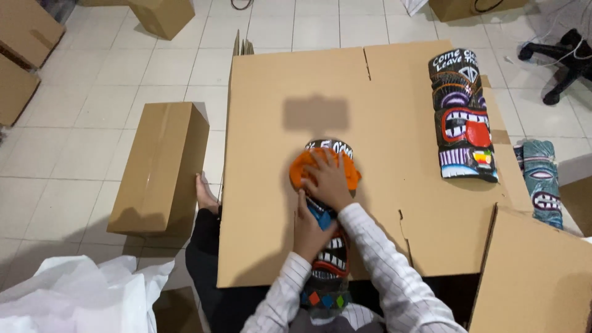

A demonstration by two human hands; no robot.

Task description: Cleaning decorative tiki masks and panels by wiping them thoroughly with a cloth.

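Pressed flat by the right hand [330,179], an orange cloth [305,169] is held against the long painted wooden tiki mask [327,265]; fingers spread. Mask steadied mid-length by the left hand [311,231], lying on a flattened cardboard sheet [271,203]. Farther off: a second painted mask [462,117], upper right; closed cardboard box [161,166] at left.

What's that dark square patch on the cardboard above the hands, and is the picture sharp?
In the head view, the patch is a shadow cast on the flat cardboard sheet, likely by something overhead. Light is soft and even, with mild sheen on the floor tiles. The right hand on the orange cloth and the left hand look slightly soft; edges bend a little, wide-angle style.
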